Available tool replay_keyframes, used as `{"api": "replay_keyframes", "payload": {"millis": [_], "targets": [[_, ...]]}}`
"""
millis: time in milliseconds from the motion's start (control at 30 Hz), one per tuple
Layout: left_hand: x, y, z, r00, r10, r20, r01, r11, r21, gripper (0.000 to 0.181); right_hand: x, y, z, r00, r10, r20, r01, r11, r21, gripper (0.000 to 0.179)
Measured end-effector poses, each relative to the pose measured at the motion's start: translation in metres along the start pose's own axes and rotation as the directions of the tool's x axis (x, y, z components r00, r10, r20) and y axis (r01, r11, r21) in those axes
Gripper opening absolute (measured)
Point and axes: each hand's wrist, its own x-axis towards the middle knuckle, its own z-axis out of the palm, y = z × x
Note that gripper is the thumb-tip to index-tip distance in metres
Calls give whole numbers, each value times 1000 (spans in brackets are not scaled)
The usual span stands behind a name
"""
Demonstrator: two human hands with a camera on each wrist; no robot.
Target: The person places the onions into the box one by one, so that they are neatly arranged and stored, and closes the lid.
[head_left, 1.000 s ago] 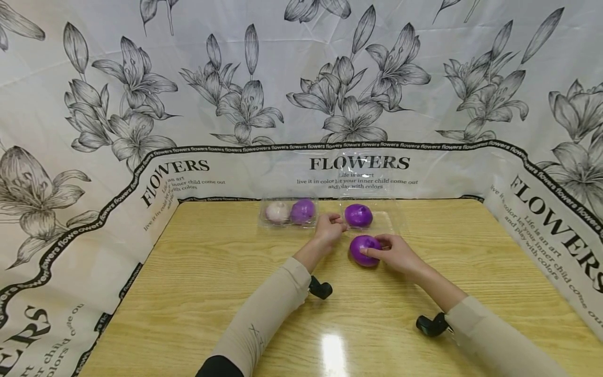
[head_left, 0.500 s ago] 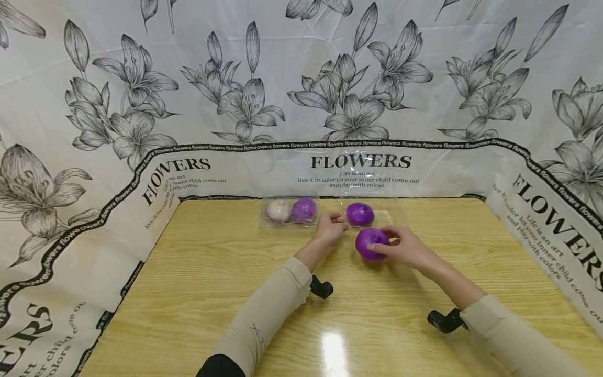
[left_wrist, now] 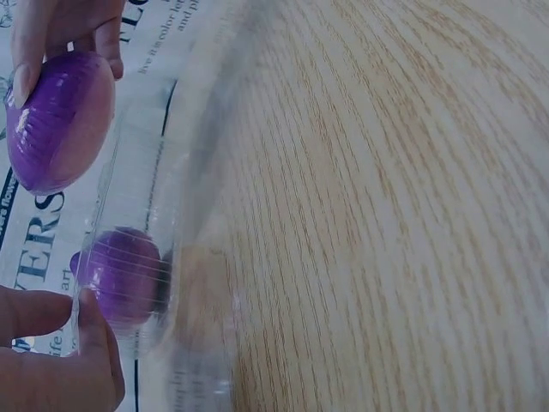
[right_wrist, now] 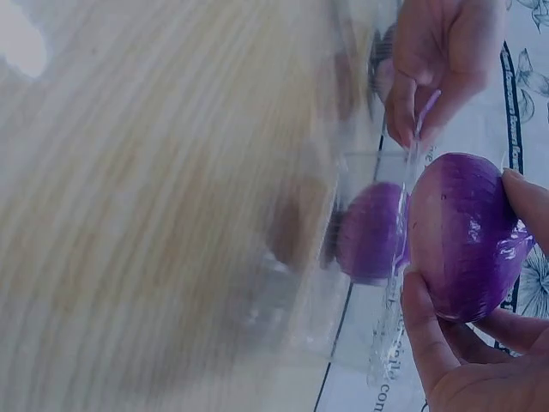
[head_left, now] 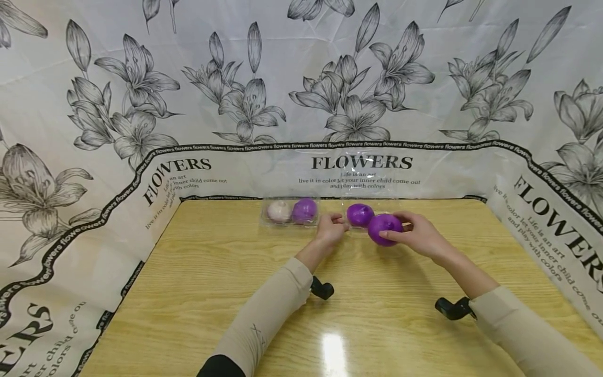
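In the head view my right hand point(head_left: 419, 234) holds a shiny purple onion point(head_left: 384, 230) between thumb and fingers, at the front right of an open clear plastic box point(left_wrist: 129, 184). Another purple onion point(head_left: 360, 214) sits in the left part of that box. My left hand point(head_left: 331, 229) pinches the box's near left edge between thumb and index finger, as the left wrist view shows close up. Seen from the right wrist, the held onion point(right_wrist: 459, 236) is over the box's rim, pale at its underside. It hides the box's right part in the head view.
Left of my left hand stands a second clear box point(head_left: 311, 224) with a whitish round vegetable point(head_left: 279, 211) and a purple onion point(head_left: 304, 210). A flower-printed cloth point(head_left: 235, 175) rises behind the wooden table point(head_left: 198, 272).
My right hand has lifted the purple onion and carried it rightward and away from me, toward the box's right part. The left hand has stayed at the box's edge.
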Motion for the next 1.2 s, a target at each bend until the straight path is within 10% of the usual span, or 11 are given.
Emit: {"api": "replay_keyframes", "payload": {"millis": [1200], "targets": [[2,0,2,1000,-7,-16,7,1000,-14,44,54,28,-20,990,-68,-121,39,972,-231,79]]}}
